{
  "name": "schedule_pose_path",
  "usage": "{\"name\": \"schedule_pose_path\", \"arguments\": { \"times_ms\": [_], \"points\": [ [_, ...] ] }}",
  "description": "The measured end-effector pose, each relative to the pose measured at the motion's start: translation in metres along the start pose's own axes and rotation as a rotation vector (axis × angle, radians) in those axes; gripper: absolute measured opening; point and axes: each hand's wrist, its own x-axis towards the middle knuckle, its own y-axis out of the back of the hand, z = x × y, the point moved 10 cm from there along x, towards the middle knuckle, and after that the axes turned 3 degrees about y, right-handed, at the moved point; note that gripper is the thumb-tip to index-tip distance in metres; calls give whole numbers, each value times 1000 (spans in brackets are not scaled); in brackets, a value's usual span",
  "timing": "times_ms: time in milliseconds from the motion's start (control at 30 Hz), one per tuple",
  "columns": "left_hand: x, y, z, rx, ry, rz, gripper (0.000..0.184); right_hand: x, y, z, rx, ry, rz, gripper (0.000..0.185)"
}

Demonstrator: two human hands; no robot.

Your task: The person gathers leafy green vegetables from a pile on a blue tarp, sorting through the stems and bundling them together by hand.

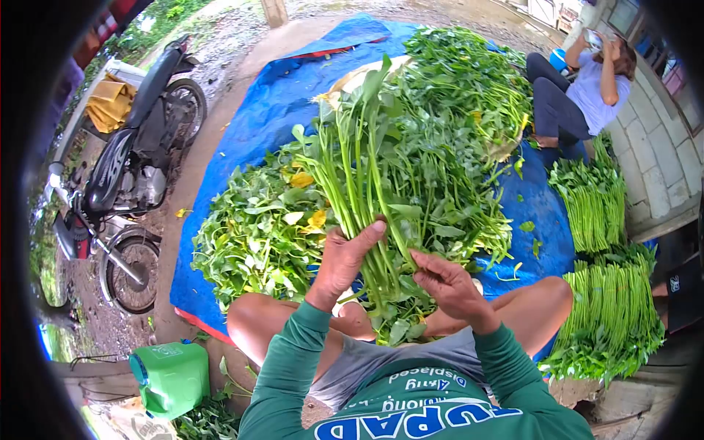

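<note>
My left hand (345, 262) is wrapped round a bunch of long green leafy stems (353, 172), its thumb across them. The bunch stands nearly upright above my crossed legs, leaves at the top. At the right side of the bunch, my right hand (447, 282) is closed, thumb and fingers pinching the lower part of a single stem (392, 220). Behind and around the hands lies a large heap of loose leafy greens (447, 161), with a few yellow leaves in it.
Greens lie on a blue tarp (249, 128). Stacked bundles (605, 312) stand at the right. A person (587, 92) sits at the back right, hands raised to the face. A motorcycle (121, 165) is at the left, a green jug (172, 378) at the lower left.
</note>
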Motion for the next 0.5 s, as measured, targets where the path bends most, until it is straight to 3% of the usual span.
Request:
{"name": "schedule_pose_path", "arguments": {
  "times_ms": [100, 200, 233, 267, 300, 367, 433, 500],
  "points": [
    [6, 4, 0, 18, -25, 16, 32, 5, -6, -20, -184, 97, -5, 43],
    [20, 15, -24, 214, 20, -59, 57, 14, -11, -18, -283, 215, 4, 41],
    [12, 7, -17, 149, 62, -3, 53, 18, -16, -11, -331, 293, -11, 40],
    [13, 2, -27, -58, 129, -27, 45, 22, -19, -12, -215, 166, -27, 41],
    [18, 6, -31, -100, 128, 5, 36, 25, -19, -4, -260, 197, -34, 41],
    [21, 8, -18, -195, 72, 22, 30, 27, -2, -1, 262, 95, 101, 38],
    [30, 24, -14, -277, 30, 41, 29, 20, 40, 4, 349, -79, 338, 32],
    [27, 31, -8, -263, 12, 90, 23, 11, 51, 25, 241, -50, 214, 27]
  ]
}}
